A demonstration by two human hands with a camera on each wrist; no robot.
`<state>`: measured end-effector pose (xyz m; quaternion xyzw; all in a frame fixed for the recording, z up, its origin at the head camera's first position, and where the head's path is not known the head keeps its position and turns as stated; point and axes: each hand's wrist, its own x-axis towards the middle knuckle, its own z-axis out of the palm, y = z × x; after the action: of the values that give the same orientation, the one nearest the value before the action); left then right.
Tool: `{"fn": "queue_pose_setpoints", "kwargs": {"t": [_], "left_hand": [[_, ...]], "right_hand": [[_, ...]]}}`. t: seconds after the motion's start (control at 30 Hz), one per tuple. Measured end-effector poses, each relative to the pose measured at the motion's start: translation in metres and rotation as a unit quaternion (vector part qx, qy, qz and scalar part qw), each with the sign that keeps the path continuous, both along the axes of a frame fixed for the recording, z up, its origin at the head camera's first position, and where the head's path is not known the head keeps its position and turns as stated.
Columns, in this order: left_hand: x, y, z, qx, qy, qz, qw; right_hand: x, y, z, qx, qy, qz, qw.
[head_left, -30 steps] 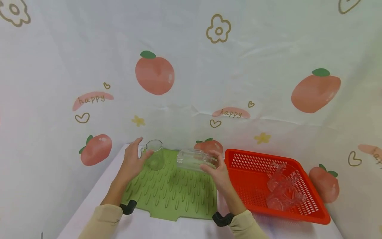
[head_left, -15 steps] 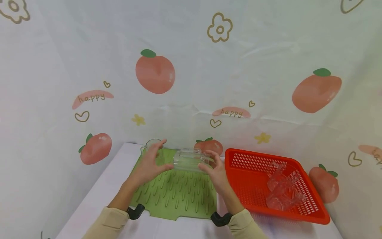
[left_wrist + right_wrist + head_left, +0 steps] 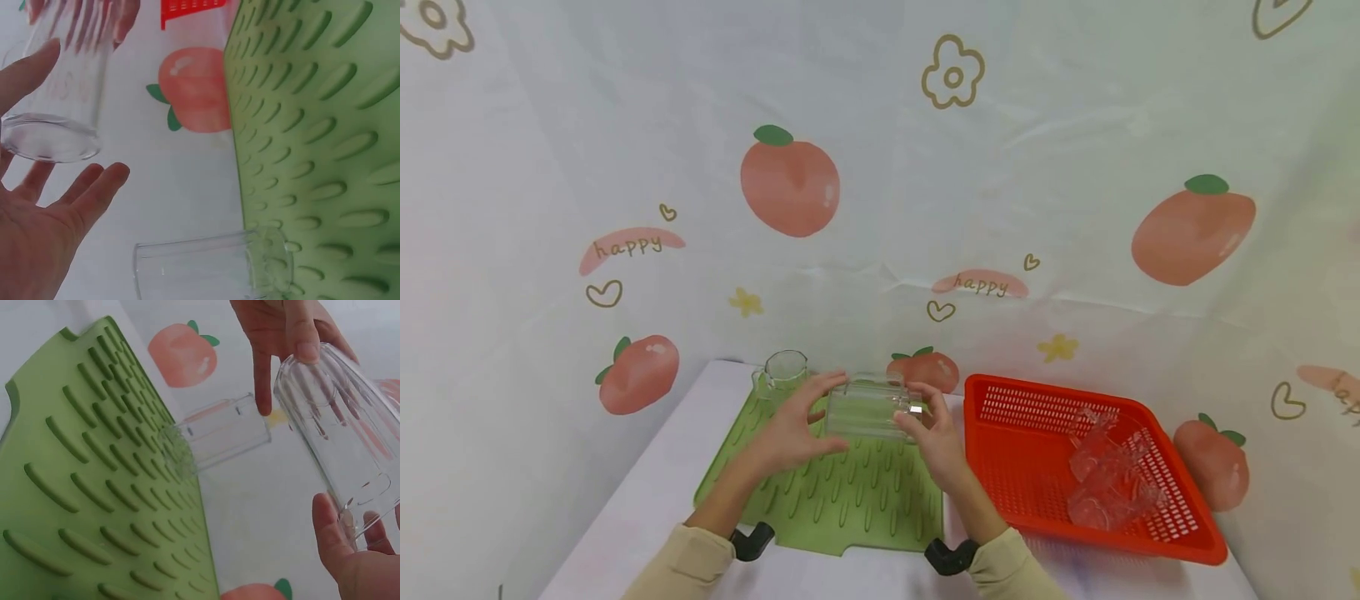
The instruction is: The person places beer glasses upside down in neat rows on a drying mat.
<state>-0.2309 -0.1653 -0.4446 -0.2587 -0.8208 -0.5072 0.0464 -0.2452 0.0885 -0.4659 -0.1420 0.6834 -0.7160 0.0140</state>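
Glass [image 3: 868, 412], clear, on its side in the air over the mat [image 3: 865, 508], clear of its ribs. Long axis runs roughly 9 to 3 o'clock in the head view; the end at 9 looks like the thick base, the end at 3 the mouth. Strip along its 12 o'clock side is probably the handle.

Notes, left to right:

Counter [image 3: 651, 500]: pale, shows left of the mat and below it.

Other glass [image 3: 786, 367]: upright at the mat's 11 o'clock corner, handle toward 9. Held glass lies from it at about 4 o'clock, near, not touching.

Left hand [image 3: 790, 429]: just beside the base end, at 9 o'clock of the held glass. Fingers spread around that end, thumb apart from them. Contact: cannot tell; a digit overlaps the base edge in the right wrist view.

Right hand [image 3: 936, 437]: at 3 o'clock, thumb and fingers closed on the mouth end. Seems to carry the weight.

Basket [image 3: 1060, 390]: red, at 3 to 4 o'clock from the right hand, basket glasses [image 3: 1105, 496] in its right half; overlap makes the count unsure.

Judgement: key relation is that level axis, one hand per end. Right has the grip; left is nearer the base and the upright glass.
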Motion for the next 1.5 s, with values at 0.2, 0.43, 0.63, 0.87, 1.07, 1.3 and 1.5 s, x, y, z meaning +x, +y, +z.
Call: {"fn": "queue_pose_setpoints", "kwargs": {"t": [0.2, 0.43, 0.63, 0.87, 1.07, 1.3, 1.5], "left_hand": [[-0.001, 0.001, -0.004, 0.029, -0.012, -0.01, 0.9995], [0.002, 0.003, -0.003, 0.058, -0.043, 0.002, 0.9974], [0.005, 0.002, -0.005, 0.092, -0.092, 0.019, 0.9914], [0.003, 0.001, -0.007, 0.075, -0.102, 0.052, 0.9906], [0.002, 0.001, -0.001, 0.059, -0.115, 0.077, 0.9886], [0.002, 0.003, 0.005, 0.09, -0.138, 0.056, 0.9848], [0.002, 0.005, 0.009, 0.103, -0.141, 0.059, 0.9829]], "right_hand": [[0.0, -0.001, -0.003, 0.013, 0.003, 0.0, 1.0], [0.002, -0.003, -0.005, 0.052, 0.031, -0.011, 0.998], [0.006, -0.008, -0.005, 0.063, 0.055, -0.036, 0.996], [0.009, -0.01, -0.006, 0.152, 0.209, -0.13, 0.957], [0.011, -0.01, 0.0, 0.29, 0.372, -0.168, 0.866], [0.018, -0.016, 0.009, 0.414, 0.406, -0.171, 0.797], [0.02, -0.025, 0.007, 0.461, 0.378, -0.18, 0.782]]}}
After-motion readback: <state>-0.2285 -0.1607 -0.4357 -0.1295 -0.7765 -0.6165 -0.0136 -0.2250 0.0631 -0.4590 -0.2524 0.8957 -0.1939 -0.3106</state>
